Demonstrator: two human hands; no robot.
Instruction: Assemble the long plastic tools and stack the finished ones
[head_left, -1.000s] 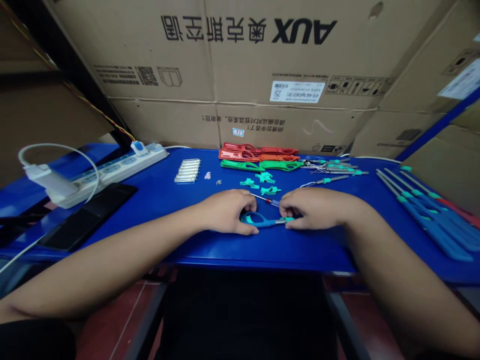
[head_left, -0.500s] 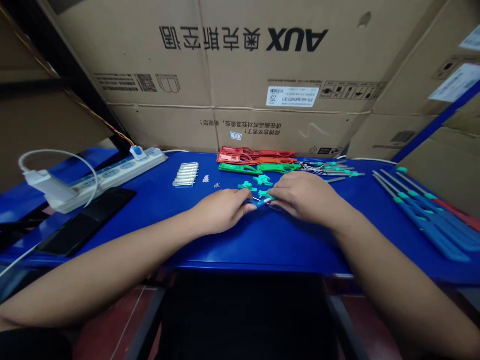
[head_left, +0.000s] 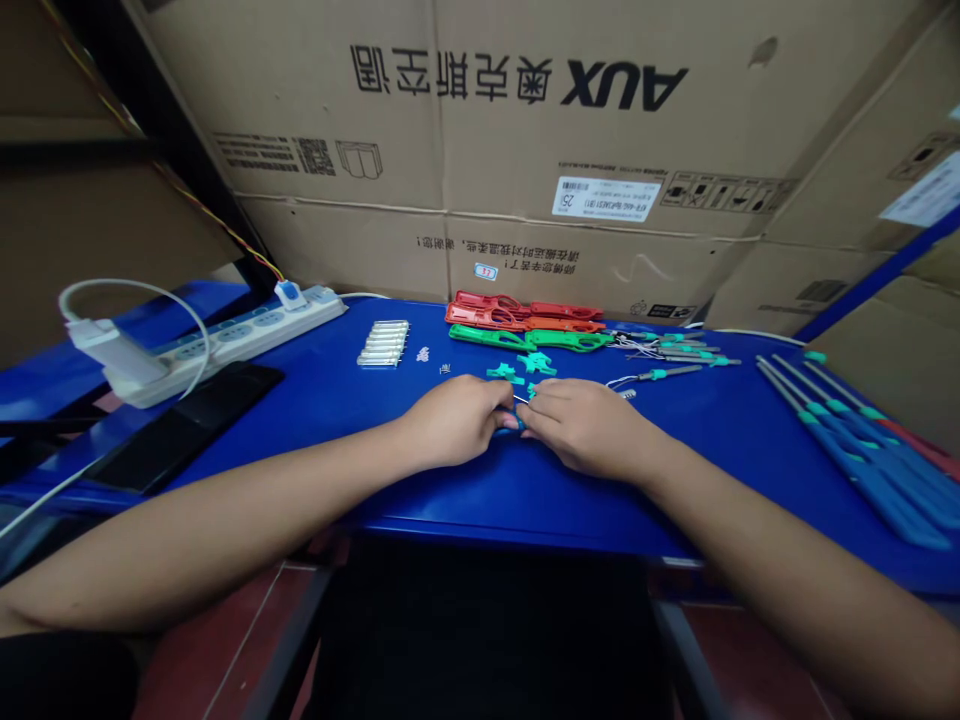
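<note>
My left hand (head_left: 454, 422) and my right hand (head_left: 585, 428) meet at the middle of the blue table (head_left: 315, 400). Their fingers pinch a small blue plastic handle (head_left: 508, 426), which is almost entirely hidden. A thin metal pin (head_left: 520, 399) shows just above my fingertips. Small teal plastic parts (head_left: 517, 370) lie just beyond my hands. Farther back lie green plastic handles (head_left: 529, 338) and red ones (head_left: 525, 314). To the right of my right hand lie teal-collared metal rods with thin wires (head_left: 660, 373).
Several glass tubes (head_left: 385, 344) lie at the back left. Long blue tools (head_left: 862, 460) lie at the right end. A white power strip (head_left: 225, 345) and a black flat tablet (head_left: 187, 428) occupy the left. Cardboard boxes (head_left: 525, 150) stand behind the table.
My hands have closed together over the blue handle, whose loop showed clearly a second ago and is now hidden. The view has shifted slightly.
</note>
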